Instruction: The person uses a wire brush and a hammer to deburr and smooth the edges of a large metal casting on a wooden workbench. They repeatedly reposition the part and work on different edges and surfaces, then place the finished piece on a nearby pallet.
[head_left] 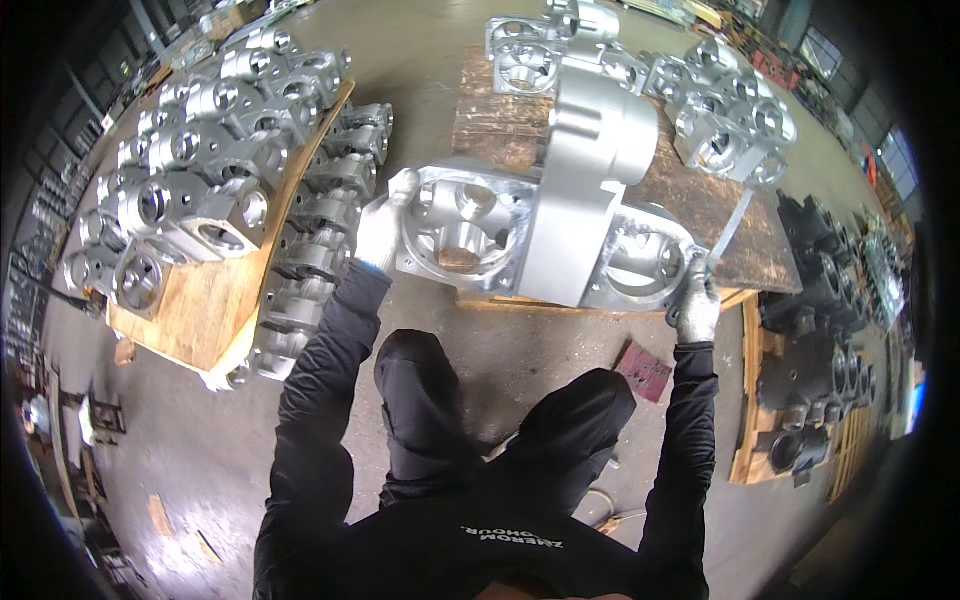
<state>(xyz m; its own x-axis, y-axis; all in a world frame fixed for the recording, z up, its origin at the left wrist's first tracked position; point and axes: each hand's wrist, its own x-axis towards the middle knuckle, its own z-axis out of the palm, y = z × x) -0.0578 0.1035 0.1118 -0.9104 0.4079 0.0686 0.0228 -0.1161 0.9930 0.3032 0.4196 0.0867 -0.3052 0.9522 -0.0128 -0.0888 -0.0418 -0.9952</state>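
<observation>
A large silver metal casting (575, 230), with a raised cylindrical body and a round-bored opening at each side, is in front of me at the near edge of the wooden table. My left hand (385, 230), in a white glove, is closed on the casting's left end. At its right end, my gloved right hand (697, 308) is closed, its fingers against the casting's rim. A flat, narrow metal strip (732, 228), file-like in shape, slants up from the right hand and seems held in it. The fingers' undersides are hidden.
Similar castings stand on the wooden tabletop (500, 130) at its far side. To the left, a wooden board (190, 320) bears several more, with others stacked beside it. Dark castings (815, 370) sit on a pallet at right. A reddish piece (643, 371) lies on the floor.
</observation>
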